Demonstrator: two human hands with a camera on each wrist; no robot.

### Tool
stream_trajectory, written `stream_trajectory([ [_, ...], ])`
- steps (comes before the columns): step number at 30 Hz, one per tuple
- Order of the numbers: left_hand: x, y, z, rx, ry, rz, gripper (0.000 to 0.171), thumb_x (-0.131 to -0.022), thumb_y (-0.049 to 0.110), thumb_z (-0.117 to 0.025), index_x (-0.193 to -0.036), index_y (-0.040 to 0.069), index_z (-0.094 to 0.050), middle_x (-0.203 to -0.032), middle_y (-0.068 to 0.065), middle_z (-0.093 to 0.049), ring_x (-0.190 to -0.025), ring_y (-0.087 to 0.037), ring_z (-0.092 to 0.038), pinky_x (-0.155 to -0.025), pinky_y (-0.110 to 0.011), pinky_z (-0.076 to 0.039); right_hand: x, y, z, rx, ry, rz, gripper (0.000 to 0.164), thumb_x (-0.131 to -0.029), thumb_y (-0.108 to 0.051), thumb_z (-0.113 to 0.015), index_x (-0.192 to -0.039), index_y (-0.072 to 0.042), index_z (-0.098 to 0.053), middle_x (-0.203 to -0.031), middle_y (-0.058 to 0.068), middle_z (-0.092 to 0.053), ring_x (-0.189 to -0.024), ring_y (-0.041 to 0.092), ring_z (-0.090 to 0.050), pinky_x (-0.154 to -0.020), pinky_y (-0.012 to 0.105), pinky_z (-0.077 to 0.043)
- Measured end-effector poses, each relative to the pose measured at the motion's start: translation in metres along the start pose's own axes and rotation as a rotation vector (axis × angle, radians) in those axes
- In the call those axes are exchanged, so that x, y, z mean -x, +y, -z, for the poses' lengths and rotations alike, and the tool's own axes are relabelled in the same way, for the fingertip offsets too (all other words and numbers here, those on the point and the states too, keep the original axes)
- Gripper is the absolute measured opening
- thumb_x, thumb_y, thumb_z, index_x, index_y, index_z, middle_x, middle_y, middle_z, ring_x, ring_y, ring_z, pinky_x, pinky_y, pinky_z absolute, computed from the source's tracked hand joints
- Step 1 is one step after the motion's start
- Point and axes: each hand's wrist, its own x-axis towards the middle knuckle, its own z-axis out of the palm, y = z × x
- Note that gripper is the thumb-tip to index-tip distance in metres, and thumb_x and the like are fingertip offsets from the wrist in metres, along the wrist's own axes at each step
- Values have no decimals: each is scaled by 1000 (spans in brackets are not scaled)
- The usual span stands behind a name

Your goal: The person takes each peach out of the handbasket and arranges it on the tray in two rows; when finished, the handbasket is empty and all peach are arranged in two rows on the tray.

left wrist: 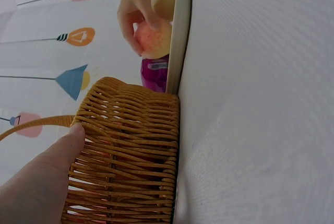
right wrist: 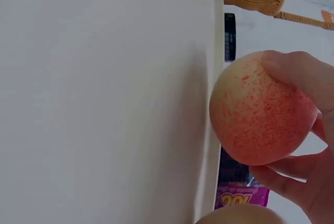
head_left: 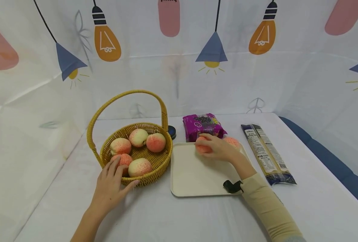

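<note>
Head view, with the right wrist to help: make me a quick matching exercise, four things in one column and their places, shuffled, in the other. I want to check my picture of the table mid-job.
Things
1. Wicker basket
2. Red-speckled peach over the tray's far edge
3. Purple packet
4. Long flat packet

Places
A. To the right of the tray
B. In the fingers of the right hand
C. To the left of the tray, with five peaches in it
D. Just beyond the tray's far edge

Pairs: 1-C, 2-B, 3-D, 4-A
</note>
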Motion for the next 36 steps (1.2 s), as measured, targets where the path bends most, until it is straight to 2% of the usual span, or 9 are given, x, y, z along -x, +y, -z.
stream_trajectory([
  [10, 0, -1, 0, 5, 1, 5, 55, -79, 52, -63, -104, 4, -54, -141, -22, -30, -126, -44, -25, -90, -64, -26, 2, 3, 4, 6, -2, -36, 43, -76, -18, -74, -116, -9, -60, -122, 21, -50, -107, 37, -51, -89, 49, -42],
  [17, 0, -2, 0, 8, -6, 15, 55, -80, 52, -63, -106, 5, -53, -140, -22, -30, -125, -45, -25, -90, -65, -26, 3, 6, 5, 1, 18, -48, 45, -71, -12, -74, -114, -9, -61, -125, 26, -48, -113, 42, -43, -93, 54, -36],
  [21, 1, -1, 1, 12, -15, 23, 55, -80, 52, -62, -107, 5, -53, -140, -22, -30, -125, -45, -25, -89, -65, -26, 3, 7, 6, -2, 20, -39, 44, -72, -12, -74, -113, -8, -61, -124, 26, -48, -114, 41, -42, -94, 54, -35],
  [26, 1, 0, 2, 17, -15, 21, 54, -80, 52, -63, -106, 5, -54, -141, -22, -30, -125, -45, -25, -89, -65, -26, 3, 7, 5, -3, 53, 14, 42, -71, -11, -74, -110, -6, -62, -121, 26, -50, -113, 40, -44, -94, 54, -35],
  [28, 0, 0, 2, 16, -14, 17, 54, -80, 51, -63, -105, 5, -54, -141, -22, -30, -125, -45, -25, -89, -65, -27, 2, 5, 6, -9, 58, 26, 40, -72, -9, -74, -110, -5, -62, -120, 26, -51, -113, 40, -45, -94, 54, -35],
  [32, 0, -1, 1, 12, -10, 8, 53, -80, 52, -63, -102, 4, -53, -141, -22, -30, -125, -45, -25, -89, -65, -27, -4, -3, 8, -29, 30, -5, 37, -75, -9, -71, -112, -6, -63, -124, 25, -49, -116, 39, -42, -94, 55, -34],
  [36, 0, -2, 0, 13, -6, -1, 51, -80, 52, -63, -98, 5, -53, -141, -22, -30, -125, -45, -25, -89, -65, -27, -13, -15, 11, -61, -6, -52, 36, -81, -19, -69, -116, -10, -63, -129, 22, -46, -119, 37, -40, -96, 55, -33],
])
